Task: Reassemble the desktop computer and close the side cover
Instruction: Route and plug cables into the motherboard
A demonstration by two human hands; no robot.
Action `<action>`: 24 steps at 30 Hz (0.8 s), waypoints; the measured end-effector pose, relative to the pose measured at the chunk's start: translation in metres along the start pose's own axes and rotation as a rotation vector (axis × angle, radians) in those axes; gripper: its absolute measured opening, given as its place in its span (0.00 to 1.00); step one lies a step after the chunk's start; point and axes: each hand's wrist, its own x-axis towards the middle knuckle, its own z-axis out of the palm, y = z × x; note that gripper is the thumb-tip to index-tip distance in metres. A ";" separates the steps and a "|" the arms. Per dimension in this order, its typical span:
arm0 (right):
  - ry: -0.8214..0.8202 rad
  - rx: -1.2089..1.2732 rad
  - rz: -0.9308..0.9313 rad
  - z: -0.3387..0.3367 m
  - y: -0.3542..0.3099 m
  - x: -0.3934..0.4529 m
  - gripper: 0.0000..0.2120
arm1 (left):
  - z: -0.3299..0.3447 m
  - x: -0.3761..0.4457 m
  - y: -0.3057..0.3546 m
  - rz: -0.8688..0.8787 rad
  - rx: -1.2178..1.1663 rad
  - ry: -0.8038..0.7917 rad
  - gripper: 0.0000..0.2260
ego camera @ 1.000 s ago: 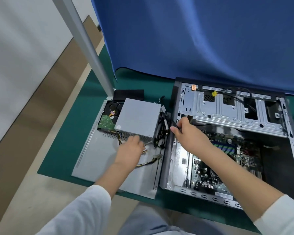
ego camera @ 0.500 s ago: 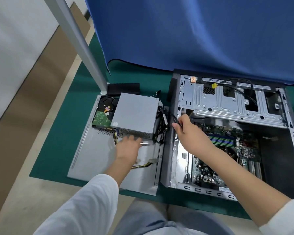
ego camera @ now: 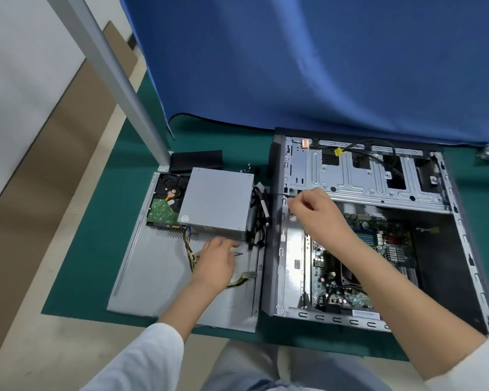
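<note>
The open computer case [ego camera: 359, 230] lies on its side on the green mat [ego camera: 96, 249], its near edge close to the mat's front border and its far edge under the hem of the blue cloth [ego camera: 294, 66]; the motherboard [ego camera: 359, 266] shows in its lower half, with the metal drive cage [ego camera: 359, 176] above it. Just left of the case, edge to edge with it, the side cover [ego camera: 150, 272] lies flat — on it rest the grey power supply [ego camera: 216, 203] and, beside that to the left, a hard drive [ego camera: 165, 201]; black cables [ego camera: 259, 215] bunch in the narrow gap between supply and case wall.

The left hand [ego camera: 215, 263] rests on the cover just before the supply's near edge, over the yellow-and-black wires [ego camera: 188, 249]; its fingers bend downward, and whether they grip anything I cannot tell. The right hand [ego camera: 314, 210] hovers at the case's left wall, thumb and forefinger pinching a thin black cable [ego camera: 280, 195] that crosses the rim.

The cover's near left part lies bare; a grey post [ego camera: 116, 80] stands at its far left corner.
</note>
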 end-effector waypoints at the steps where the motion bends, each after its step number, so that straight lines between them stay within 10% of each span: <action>1: -0.025 0.023 0.003 -0.005 -0.001 -0.003 0.16 | -0.006 -0.002 0.009 -0.004 -0.118 0.008 0.14; 6: -0.180 0.264 0.075 -0.007 -0.004 -0.015 0.16 | -0.031 -0.015 0.067 0.003 -0.722 0.030 0.11; 12: -0.248 0.593 0.082 -0.013 -0.029 -0.003 0.10 | -0.044 -0.010 0.115 -0.006 -0.905 0.043 0.11; 24: -0.328 0.343 -0.097 -0.055 -0.015 -0.021 0.11 | -0.101 0.008 0.196 0.034 -1.612 0.102 0.11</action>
